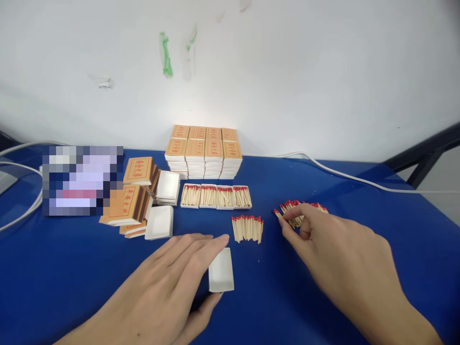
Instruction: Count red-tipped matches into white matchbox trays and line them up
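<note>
My left hand [181, 273] grips a white matchbox tray [222, 273] between thumb and fingers; its visible inside holds no matches. My right hand [334, 249] is closed in a pinch on a red-tipped match [278, 214], at the near left side of a match pile [316, 207]. The fingers hide part of that pile, so I cannot tell whether more than one match is pinched. Between the hands lies a small row of matches [247, 228], heads pointing away from me. Behind it stand several trays filled with matches [225, 196], side by side.
Orange-topped matchboxes [203, 148] are stacked by the white wall [287, 72]. More matchbox sleeves [134, 203] and stacked trays [160, 222] stand left on the blue table [280, 306]. A pixelated object [82, 179] lies farther left. A white cable [345, 177] crosses the back right.
</note>
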The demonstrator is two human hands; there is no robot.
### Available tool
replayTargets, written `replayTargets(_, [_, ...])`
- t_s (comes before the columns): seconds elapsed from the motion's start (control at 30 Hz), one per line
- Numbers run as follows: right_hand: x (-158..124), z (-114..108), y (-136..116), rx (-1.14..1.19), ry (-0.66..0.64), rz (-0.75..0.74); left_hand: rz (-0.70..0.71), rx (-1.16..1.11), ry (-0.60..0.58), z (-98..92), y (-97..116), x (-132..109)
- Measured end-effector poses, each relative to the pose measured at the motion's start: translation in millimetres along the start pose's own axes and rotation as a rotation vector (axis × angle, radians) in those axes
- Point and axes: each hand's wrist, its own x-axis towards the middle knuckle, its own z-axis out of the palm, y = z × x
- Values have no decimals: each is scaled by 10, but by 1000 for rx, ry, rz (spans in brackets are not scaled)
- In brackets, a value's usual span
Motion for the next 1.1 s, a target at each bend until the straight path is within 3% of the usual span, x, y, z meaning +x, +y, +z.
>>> replayTargets(0.53, [80, -180, -139, 75, -305, 92, 4, 15, 6, -9, 8, -15])
replayTargets(0.87, [81, -159, -82, 40, -273, 126, 14, 49, 45, 9, 27, 8])
replayTargets(1.0, [81, -179, -94, 176, -247, 118, 9, 43, 8, -10, 21, -5])
replayTargets(1.1, [72, -206, -159, 308, -245, 113, 15, 50, 43, -8, 27, 18])
